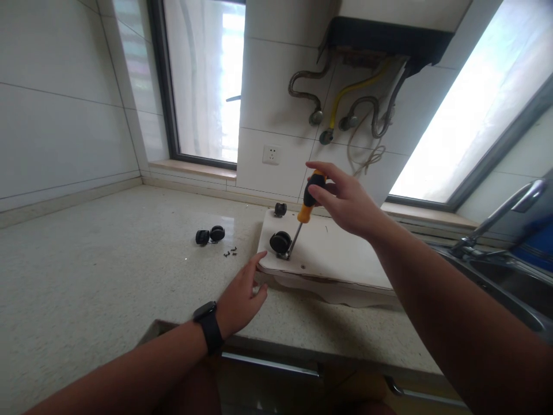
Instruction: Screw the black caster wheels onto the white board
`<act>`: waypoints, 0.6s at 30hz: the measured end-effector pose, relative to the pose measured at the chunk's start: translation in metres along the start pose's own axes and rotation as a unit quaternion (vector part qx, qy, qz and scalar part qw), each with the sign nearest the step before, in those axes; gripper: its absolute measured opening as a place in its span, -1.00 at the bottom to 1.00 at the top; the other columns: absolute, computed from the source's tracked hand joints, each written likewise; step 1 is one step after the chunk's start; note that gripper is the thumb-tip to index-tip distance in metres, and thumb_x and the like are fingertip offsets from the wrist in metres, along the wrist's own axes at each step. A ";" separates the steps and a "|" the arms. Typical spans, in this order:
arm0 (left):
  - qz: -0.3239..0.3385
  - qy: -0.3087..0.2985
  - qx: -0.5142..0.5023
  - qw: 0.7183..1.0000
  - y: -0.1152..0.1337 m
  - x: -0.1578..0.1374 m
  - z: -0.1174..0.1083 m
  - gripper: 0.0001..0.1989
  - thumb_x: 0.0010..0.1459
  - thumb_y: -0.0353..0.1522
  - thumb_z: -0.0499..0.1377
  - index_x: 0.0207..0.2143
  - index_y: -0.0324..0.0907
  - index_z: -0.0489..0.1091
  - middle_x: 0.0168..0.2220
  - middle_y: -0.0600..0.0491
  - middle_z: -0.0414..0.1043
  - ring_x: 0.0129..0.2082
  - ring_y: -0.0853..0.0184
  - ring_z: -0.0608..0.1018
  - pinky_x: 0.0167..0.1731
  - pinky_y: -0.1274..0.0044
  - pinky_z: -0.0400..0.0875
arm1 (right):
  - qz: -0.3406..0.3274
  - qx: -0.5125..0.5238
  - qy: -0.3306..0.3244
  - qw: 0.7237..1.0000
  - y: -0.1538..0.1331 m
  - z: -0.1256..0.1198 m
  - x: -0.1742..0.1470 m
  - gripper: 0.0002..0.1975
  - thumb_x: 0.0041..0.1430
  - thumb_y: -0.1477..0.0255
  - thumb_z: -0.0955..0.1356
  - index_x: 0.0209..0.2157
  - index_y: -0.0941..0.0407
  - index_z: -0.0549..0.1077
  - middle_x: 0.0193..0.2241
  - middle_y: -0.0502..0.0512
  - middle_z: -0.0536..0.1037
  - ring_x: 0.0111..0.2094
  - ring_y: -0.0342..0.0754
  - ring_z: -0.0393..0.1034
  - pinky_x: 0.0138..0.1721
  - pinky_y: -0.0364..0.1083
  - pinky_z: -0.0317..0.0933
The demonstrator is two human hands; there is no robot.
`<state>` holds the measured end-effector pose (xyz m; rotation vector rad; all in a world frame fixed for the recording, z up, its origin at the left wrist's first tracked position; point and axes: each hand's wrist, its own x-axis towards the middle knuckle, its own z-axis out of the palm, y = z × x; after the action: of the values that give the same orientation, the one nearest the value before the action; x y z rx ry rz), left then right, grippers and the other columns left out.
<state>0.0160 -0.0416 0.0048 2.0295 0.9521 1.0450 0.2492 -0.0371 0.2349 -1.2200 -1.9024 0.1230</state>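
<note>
My right hand (339,196) is closed round the yellow-and-black handle of a screwdriver (307,203), which leans with its tip down at the metal plate of a black caster wheel (280,242). This caster sits near the front left corner of a white board (341,248) lying on the counter. Another black caster (280,209) stands at the board's back left corner. My left hand (242,297), below a black watch, rests its fingertips at the board's left corner, fingers apart. Two loose casters (210,234) lie on the counter to the left, with several small screws (231,252) close by.
The pale speckled counter (129,271) runs to a tiled wall with a socket (271,154). At the right is a steel sink (510,282) with a tap (496,216). Hoses (345,95) hang below a wall-mounted unit. Drawer handles (272,363) line the front below the counter.
</note>
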 end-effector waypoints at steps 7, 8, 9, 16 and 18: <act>0.012 0.027 0.008 1.000 -0.001 -0.001 0.000 -0.38 0.34 -0.42 0.11 0.43 -0.10 0.15 0.21 -0.17 0.42 -0.08 0.18 0.58 0.02 0.24 0.53 | -0.007 0.135 -0.096 0.986 -0.003 -0.015 0.001 -0.42 0.23 0.26 0.50 0.27 -0.03 0.45 0.04 0.17 0.60 0.05 0.17 0.58 0.13 0.29 0.49; 0.016 0.033 0.007 0.999 -0.001 -0.001 0.000 -0.39 0.33 -0.43 0.10 0.41 -0.11 0.17 0.20 -0.17 0.43 -0.11 0.20 0.58 0.01 0.26 0.53 | -0.009 0.107 -0.072 0.992 -0.004 -0.014 0.000 -0.44 0.20 0.23 0.52 0.21 -0.01 0.49 -0.05 0.15 0.62 -0.03 0.16 0.60 0.09 0.28 0.52; 0.017 0.037 0.007 0.999 -0.001 -0.002 0.000 -0.39 0.33 -0.43 0.10 0.41 -0.11 0.18 0.18 -0.15 0.44 -0.14 0.22 0.57 -0.01 0.28 0.54 | -0.010 0.078 -0.045 0.996 -0.004 -0.013 0.000 -0.46 0.16 0.20 0.55 0.15 0.00 0.53 -0.14 0.12 0.61 -0.11 0.16 0.61 0.03 0.26 0.55; 0.015 0.067 0.037 0.997 -0.003 -0.005 -0.003 -0.48 0.29 -0.43 0.08 0.30 -0.12 0.35 -0.17 0.00 0.58 -0.35 0.28 0.56 -0.26 0.42 0.49 | 0.008 0.057 -0.006 0.998 -0.001 -0.011 -0.005 -0.54 0.17 0.14 0.54 0.04 0.01 0.52 -0.14 0.12 0.61 -0.15 0.15 0.61 -0.04 0.22 0.56; 0.042 0.076 0.043 0.995 -0.002 -0.008 -0.003 -0.51 0.27 -0.44 0.08 0.24 -0.14 0.40 -0.26 0.03 0.59 -0.36 0.29 0.58 -0.28 0.45 0.49 | -0.001 0.138 -0.076 0.988 0.002 -0.017 -0.005 -0.55 0.29 0.24 0.46 0.17 -0.02 0.45 0.09 0.19 0.57 0.04 0.17 0.58 0.11 0.25 0.50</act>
<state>0.0093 -0.0462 0.0011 2.0986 1.0118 1.2387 0.2633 -0.0464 0.2420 -1.0464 -1.9398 0.4745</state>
